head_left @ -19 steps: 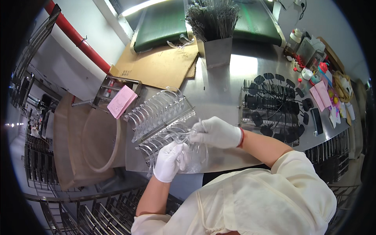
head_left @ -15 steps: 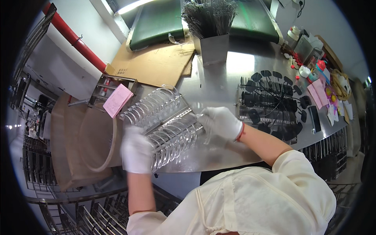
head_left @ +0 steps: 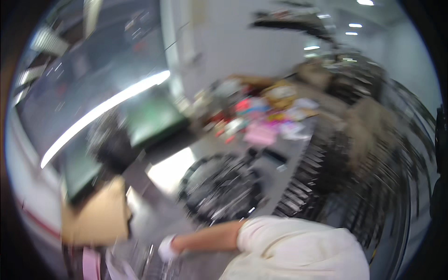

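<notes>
Motion smears the whole picture. My right hand (head_left: 166,248), in a white glove, is at the lower edge with my bare forearm stretching left; its fingers are too blurred to read. Beside it lie clear, shiny curved pieces on a metal rack (head_left: 145,261), mostly cut off by the lower edge. I cannot make out whether the hand touches them. My left hand does not show. Farther right, a ring of black flat pieces on thin stems (head_left: 221,186) lies on the metal table (head_left: 161,219).
A pink pad (head_left: 91,264) and a cardboard sheet (head_left: 93,217) lie at the left. Behind stands a metal box of wires (head_left: 142,177) before a green conveyor belt (head_left: 151,116). Colourful clutter with a pink cloth (head_left: 260,134) and a black phone-like slab (head_left: 274,157) sits far right. Dark racks (head_left: 298,186) line the table's right side.
The view has swung right and upward. My left hand has left the picture, and the clear pieces with my right hand have shifted to the lower left edge.
</notes>
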The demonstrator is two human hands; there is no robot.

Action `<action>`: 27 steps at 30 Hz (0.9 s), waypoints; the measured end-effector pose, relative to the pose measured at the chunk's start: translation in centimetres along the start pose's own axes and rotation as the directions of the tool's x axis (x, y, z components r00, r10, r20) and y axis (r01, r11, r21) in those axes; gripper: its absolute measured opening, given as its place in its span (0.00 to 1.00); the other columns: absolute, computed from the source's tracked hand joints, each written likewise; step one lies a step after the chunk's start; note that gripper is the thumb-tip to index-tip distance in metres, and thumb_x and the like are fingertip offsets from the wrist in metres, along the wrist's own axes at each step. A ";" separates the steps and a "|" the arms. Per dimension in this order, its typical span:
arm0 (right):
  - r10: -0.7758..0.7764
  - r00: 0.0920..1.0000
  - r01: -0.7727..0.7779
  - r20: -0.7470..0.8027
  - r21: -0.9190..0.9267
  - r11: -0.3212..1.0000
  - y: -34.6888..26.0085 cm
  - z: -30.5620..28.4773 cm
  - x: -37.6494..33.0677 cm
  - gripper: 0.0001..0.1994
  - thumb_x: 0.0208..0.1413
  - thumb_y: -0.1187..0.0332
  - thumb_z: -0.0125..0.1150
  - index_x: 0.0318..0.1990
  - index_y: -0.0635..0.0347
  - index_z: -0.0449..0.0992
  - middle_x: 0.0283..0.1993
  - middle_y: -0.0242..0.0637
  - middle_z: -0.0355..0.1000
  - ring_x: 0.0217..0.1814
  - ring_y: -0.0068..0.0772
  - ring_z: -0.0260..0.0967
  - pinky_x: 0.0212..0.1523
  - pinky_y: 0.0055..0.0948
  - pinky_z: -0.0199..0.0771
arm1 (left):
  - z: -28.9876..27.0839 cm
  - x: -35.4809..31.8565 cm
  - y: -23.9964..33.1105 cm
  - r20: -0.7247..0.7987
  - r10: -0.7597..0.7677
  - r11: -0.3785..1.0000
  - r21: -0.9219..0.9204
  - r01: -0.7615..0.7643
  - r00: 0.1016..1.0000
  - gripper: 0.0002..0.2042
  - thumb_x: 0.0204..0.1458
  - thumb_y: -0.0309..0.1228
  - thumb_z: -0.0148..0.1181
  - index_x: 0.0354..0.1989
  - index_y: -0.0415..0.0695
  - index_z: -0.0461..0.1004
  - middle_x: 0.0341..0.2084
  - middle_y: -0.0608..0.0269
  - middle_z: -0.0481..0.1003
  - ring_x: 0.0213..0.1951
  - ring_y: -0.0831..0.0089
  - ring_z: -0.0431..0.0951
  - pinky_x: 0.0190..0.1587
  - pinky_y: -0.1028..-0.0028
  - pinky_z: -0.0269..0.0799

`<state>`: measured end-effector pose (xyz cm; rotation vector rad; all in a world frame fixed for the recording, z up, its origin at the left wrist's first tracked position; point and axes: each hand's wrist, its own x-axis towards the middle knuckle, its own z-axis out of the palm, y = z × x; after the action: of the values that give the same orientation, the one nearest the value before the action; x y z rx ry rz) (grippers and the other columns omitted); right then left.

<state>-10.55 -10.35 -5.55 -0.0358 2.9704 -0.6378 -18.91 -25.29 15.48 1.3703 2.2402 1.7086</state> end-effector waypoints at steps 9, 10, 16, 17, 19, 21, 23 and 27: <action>0.172 0.976 -0.168 -0.137 0.040 0.985 4.3 -3.5 -4.6 0.14 0.58 0.60 0.59 0.43 0.60 0.81 0.37 0.52 0.81 0.36 0.54 0.79 0.39 0.46 0.80 | 7.6 -3.5 -3.9 0.681 0.474 0.752 0.017 -0.659 0.559 0.36 0.57 0.42 0.65 0.71 0.37 0.61 0.66 0.40 0.66 0.68 0.43 0.62 0.71 0.51 0.55; 0.188 0.970 -0.181 -0.152 0.060 0.982 4.3 -4.3 -5.6 0.14 0.59 0.60 0.59 0.44 0.60 0.80 0.38 0.51 0.81 0.37 0.54 0.79 0.39 0.46 0.80 | 8.4 -3.6 -3.8 0.717 0.411 0.785 0.035 -0.618 0.564 0.36 0.57 0.42 0.64 0.71 0.37 0.61 0.65 0.40 0.67 0.68 0.43 0.63 0.71 0.51 0.56; 0.226 0.944 -0.160 -0.241 0.267 0.950 -0.8 -8.5 -12.3 0.15 0.64 0.58 0.56 0.50 0.58 0.77 0.40 0.51 0.80 0.40 0.53 0.80 0.43 0.45 0.80 | 6.6 -5.4 -4.9 0.774 0.028 0.927 0.217 -0.306 0.632 0.35 0.58 0.40 0.62 0.71 0.35 0.60 0.61 0.38 0.70 0.63 0.45 0.68 0.66 0.52 0.62; 0.269 0.935 -0.185 -0.232 0.330 0.926 -2.4 -8.9 -15.1 0.15 0.65 0.58 0.56 0.51 0.58 0.77 0.40 0.51 0.80 0.40 0.53 0.80 0.43 0.44 0.80 | 6.1 -5.3 -4.1 0.802 -0.058 0.945 0.235 -0.225 0.594 0.36 0.58 0.42 0.63 0.72 0.37 0.59 0.65 0.39 0.66 0.68 0.43 0.62 0.70 0.50 0.56; 0.306 0.935 -0.192 -0.178 0.471 0.861 -5.0 -8.4 -21.4 0.16 0.67 0.57 0.55 0.53 0.57 0.76 0.41 0.50 0.80 0.41 0.52 0.80 0.45 0.44 0.79 | 4.5 -6.5 -7.5 0.854 0.022 0.899 0.210 -0.385 0.519 0.36 0.63 0.45 0.58 0.76 0.44 0.54 0.71 0.41 0.61 0.73 0.42 0.54 0.75 0.48 0.47; 0.271 0.961 -0.189 -0.058 0.576 0.795 -4.6 -5.0 -26.2 0.17 0.71 0.54 0.51 0.53 0.55 0.77 0.49 0.45 0.79 0.49 0.46 0.79 0.51 0.42 0.78 | 9.7 -3.0 -6.7 0.865 0.280 0.802 0.028 -0.597 0.417 0.32 0.61 0.44 0.61 0.67 0.34 0.65 0.63 0.42 0.70 0.65 0.50 0.71 0.69 0.52 0.62; 0.391 0.905 -0.394 0.166 0.670 0.629 -4.2 -4.9 -30.8 0.20 0.72 0.52 0.50 0.57 0.54 0.78 0.52 0.39 0.79 0.51 0.37 0.77 0.56 0.36 0.76 | 9.7 -0.7 -4.8 0.802 0.362 0.815 -0.026 -0.578 0.475 0.36 0.52 0.47 0.68 0.64 0.36 0.67 0.61 0.42 0.71 0.64 0.43 0.69 0.69 0.48 0.59; 0.616 0.559 -0.161 -0.555 0.656 0.737 -5.6 -13.2 -40.5 0.11 0.71 0.61 0.49 0.49 0.54 0.73 0.43 0.33 0.67 0.39 0.26 0.66 0.43 0.29 0.67 | 10.9 8.7 2.5 0.330 0.528 0.809 0.082 -0.581 0.782 0.27 0.50 0.39 0.71 0.58 0.43 0.73 0.46 0.49 0.77 0.49 0.49 0.76 0.54 0.55 0.72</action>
<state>28.29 -8.23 12.56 1.2493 3.0895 -1.7373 -17.50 -11.32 17.10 2.3457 1.9737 1.2851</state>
